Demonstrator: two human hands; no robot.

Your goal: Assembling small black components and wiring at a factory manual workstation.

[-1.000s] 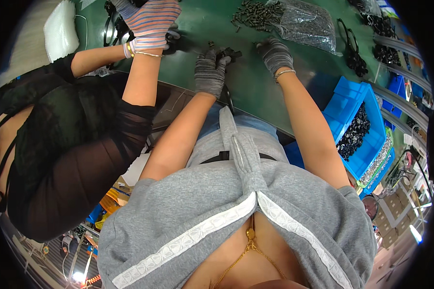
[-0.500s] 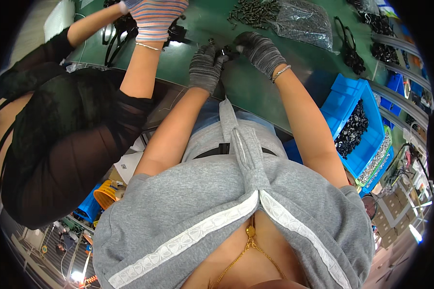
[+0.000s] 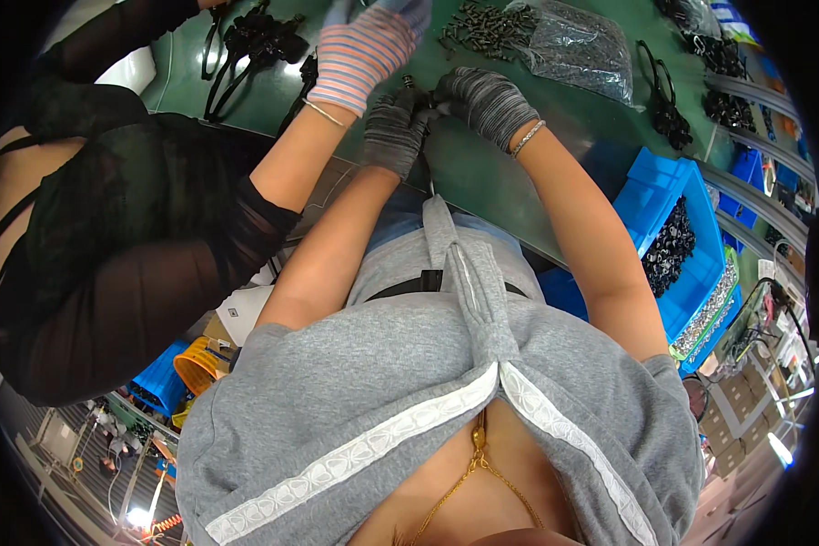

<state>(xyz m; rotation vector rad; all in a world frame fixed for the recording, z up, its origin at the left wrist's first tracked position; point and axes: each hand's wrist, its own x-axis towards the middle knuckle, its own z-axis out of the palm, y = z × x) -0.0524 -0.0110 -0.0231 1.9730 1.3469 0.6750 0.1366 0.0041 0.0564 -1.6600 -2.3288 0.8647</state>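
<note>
Both my hands wear dark grey striped knit gloves and meet at the near part of the green table (image 3: 491, 177). The fingers of my left hand (image 3: 394, 134) are closed round a small black part with a metal-looking end (image 3: 409, 82), mostly hidden by the glove. Touching the same part from the other side, my right hand (image 3: 489, 105) has its fingertips pinched together near my left thumb. Exactly what the part is cannot be made out.
A co-worker's striped-gloved hand (image 3: 366, 55) reaches in close to my left. Black strapped parts (image 3: 257, 41) lie beyond. A pile of dark screws (image 3: 482, 27) and a clear plastic bag (image 3: 578, 55) lie far off. Blue bins (image 3: 642, 196) stand right; a black cable part (image 3: 669, 114) lies behind.
My right hand has come in closer to the left, fingers now against the part. The co-worker's striped glove has moved right and nearer to my left hand.
</note>
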